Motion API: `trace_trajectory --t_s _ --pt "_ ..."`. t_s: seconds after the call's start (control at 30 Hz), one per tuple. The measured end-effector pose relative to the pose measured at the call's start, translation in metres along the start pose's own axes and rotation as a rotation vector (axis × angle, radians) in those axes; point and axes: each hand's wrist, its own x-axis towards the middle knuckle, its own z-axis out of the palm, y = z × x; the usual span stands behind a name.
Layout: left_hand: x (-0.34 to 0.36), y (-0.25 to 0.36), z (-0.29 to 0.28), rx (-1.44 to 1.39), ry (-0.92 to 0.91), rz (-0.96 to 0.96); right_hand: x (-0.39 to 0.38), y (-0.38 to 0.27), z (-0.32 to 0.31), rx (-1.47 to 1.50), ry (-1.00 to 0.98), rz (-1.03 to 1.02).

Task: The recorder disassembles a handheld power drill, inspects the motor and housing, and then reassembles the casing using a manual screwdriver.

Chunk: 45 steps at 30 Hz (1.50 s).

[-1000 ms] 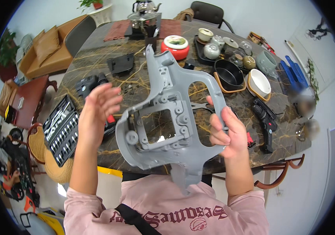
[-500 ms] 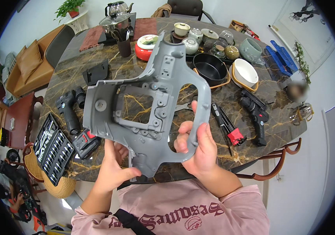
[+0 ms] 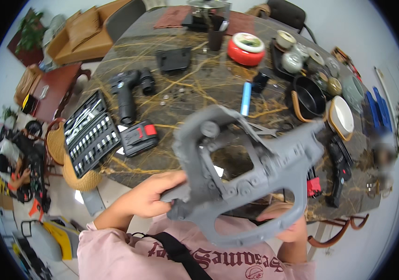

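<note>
I hold a large grey moulded plastic housing [image 3: 281,163] above the near side of the table. It is tilted, with its square opening and screw bosses turned up towards me. My left hand [image 3: 155,193] is closed on its lower left corner. My right hand [image 3: 281,219] is closed around the curved handle-like bar at its lower right; the bar hides some fingers. Beyond the housing lie a grey metal open-jawed tool [image 3: 264,130], partly covered, and a light blue stick [image 3: 246,99]. A hex key set with a red holder [image 3: 313,186] shows beside the housing's right edge.
At left are an open socket set [image 3: 90,135], a battery pack [image 3: 138,138] and a black cordless drill [image 3: 125,100]. Farther back lie a black plastic piece [image 3: 173,59] and a red jar [image 3: 246,49]. A black pot [image 3: 309,98] and another black power tool [image 3: 339,172] stand right.
The housing has turned clockwise and come lower, closer to my body. Both hands have moved with it and still grip it. My view has swung, so the tabletop appears shifted and turned.
</note>
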Motion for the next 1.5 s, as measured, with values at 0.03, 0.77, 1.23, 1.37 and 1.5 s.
trace_trajectory --t_s 0.03,0.77,1.23,1.37,1.5 --pt "-0.002 -0.002 -0.003 0.058 -0.075 0.087 -0.004 -0.004 -0.01 -0.123 0.059 0.03" --pt "0.018 -0.013 -0.066 0.052 -0.203 0.028 0.046 -0.003 -0.031 -0.888 0.363 0.012" --pt "-0.099 0.03 -0.106 -0.294 0.676 -0.148 0.16 -0.039 -0.02 -0.853 0.102 -0.205" --pt "-0.086 0.056 -0.118 -0.405 1.04 -0.043 0.28 -0.013 -0.006 -0.888 -0.006 -0.464" --pt "-0.091 0.091 -0.137 -0.207 0.93 -0.001 0.401 0.019 0.028 -0.823 0.208 -0.334"
